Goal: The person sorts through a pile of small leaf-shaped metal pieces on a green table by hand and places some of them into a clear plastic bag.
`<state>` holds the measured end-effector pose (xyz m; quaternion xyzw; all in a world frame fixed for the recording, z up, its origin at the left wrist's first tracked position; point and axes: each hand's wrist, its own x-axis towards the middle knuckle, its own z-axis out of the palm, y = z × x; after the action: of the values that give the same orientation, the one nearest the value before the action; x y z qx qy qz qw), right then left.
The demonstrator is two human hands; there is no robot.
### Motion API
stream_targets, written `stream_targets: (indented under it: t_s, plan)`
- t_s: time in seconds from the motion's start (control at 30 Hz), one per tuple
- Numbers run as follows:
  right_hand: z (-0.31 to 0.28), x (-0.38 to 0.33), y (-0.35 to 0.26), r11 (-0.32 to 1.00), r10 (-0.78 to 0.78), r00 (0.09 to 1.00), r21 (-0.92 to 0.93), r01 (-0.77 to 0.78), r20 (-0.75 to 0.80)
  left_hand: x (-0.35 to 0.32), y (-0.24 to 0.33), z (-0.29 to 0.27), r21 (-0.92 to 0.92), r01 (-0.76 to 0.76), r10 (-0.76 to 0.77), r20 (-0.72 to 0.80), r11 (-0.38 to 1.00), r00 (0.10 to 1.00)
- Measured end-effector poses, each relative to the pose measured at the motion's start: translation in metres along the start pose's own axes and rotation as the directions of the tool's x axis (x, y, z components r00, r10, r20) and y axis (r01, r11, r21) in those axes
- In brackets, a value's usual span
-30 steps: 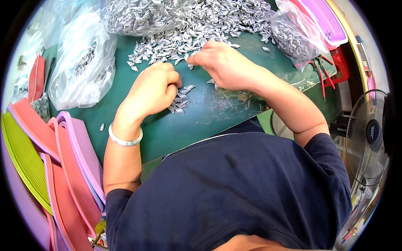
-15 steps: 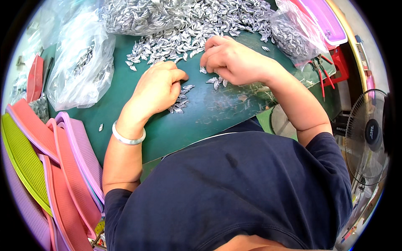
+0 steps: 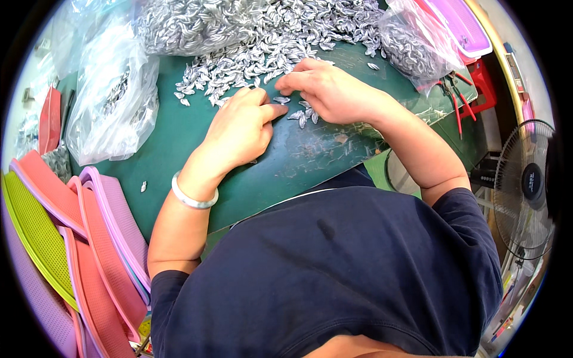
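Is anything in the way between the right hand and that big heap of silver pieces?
Nothing visible stands between the right hand and the heap just beyond it. Filled clear bags lie left and right of that path.

The left hand (image 3: 240,128) is hiding its palm and curled fingertips, with barely a sliver of one silver leaf-shaped piece (image 3: 254,161) peeking out beneath! Across from it, the right hand (image 3: 328,92) is masking its own bent fingers, so whether they're pinching anything, we're not able to tell. Up top, the edge is slicing off the clear plastic bag (image 3: 191,27) bulging with silver pieces. Far left, the rim is cropping the stacked pink, green and purple perforated baskets (image 3: 101,268); far right, darkness is swallowing one side of the round black wire-caged fan (image 3: 525,185), its hub marking showing too small to read.
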<state>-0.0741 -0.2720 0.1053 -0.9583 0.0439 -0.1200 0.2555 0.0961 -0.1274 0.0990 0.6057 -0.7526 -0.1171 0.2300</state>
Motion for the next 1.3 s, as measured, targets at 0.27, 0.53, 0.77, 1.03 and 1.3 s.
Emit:
stream_targets:
  t_s: [0.27,0.53,0.77,1.03,1.3]
  plan:
    - [0.012,-0.008,-0.006,0.979,-0.205,0.979,0.015,0.205,0.010,-0.002,-0.003,-0.007,-0.050,-0.018,0.015,-0.057,0.999,0.998]
    - [-0.013,-0.048,-0.006,0.975,-0.190,0.980,0.129,0.181,0.061,-0.008,0.013,-0.020,-0.051,0.057,-0.045,0.220,0.997,0.974]
    - [-0.010,-0.044,0.005,0.990,0.073,0.984,-0.107,-0.091,-0.161,0.007,0.012,-0.014,-0.042,0.036,-0.034,0.063,0.998,0.997]
    - [-0.006,-0.039,0.001,0.997,0.083,0.965,0.015,-0.081,-0.248,0.029,0.018,0.005,0.020,-0.005,0.004,0.040,1.000,0.999]
    - [0.000,-0.044,-0.001,0.999,0.044,0.970,0.027,-0.038,-0.240,0.028,0.020,0.007,-0.022,-0.034,0.035,0.052,0.999,0.998]
